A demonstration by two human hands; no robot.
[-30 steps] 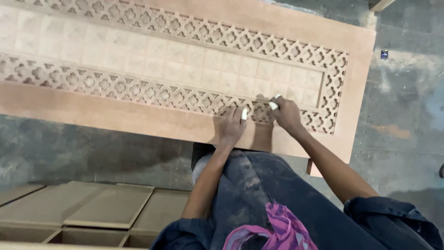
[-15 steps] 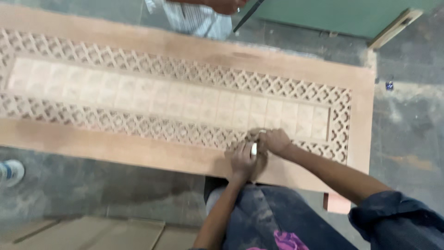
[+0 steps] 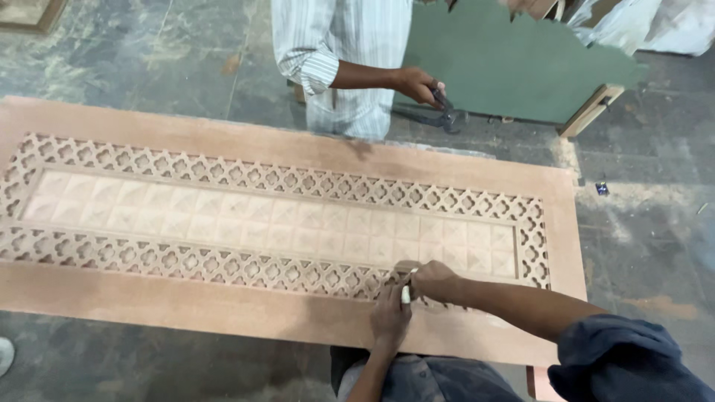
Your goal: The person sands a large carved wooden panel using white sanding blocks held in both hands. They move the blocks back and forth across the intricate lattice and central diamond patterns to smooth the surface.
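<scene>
**Both hands on the near lattice band of the carved panel**

My left hand [image 3: 389, 320] rests on the carved wooden door panel [image 3: 298, 316], at its near edge, right of centre. Its fingers are curled and clenched around a small pale tool [image 3: 406, 292], which stands roughly upright out of the grip; I cannot tell what kind of tool it is. My right hand [image 3: 436, 281] lies just beside the left, touching it, fingers bent down onto the near lattice band [image 3: 186, 260] of cut-through quatrefoil openings. Whether the right fingers also pinch the tool, I cannot tell.

The panel lies flat and fills most of the scene from left to right. A lattice border runs round a central field of raised square blocks [image 3: 261, 219]; plain flat margins frame the whole. The working point sits where the near lattice band approaches the right end of the panel.

On the far side stands another person in a striped shirt [image 3: 339, 45], one hand [image 3: 418, 83] holding dark pincers [image 3: 445, 115]. A green board [image 3: 514, 67] leans far right. The floor [image 3: 655, 223] is grey stone, with a small blue object [image 3: 602, 188] lying on it to the right of the panel.
</scene>
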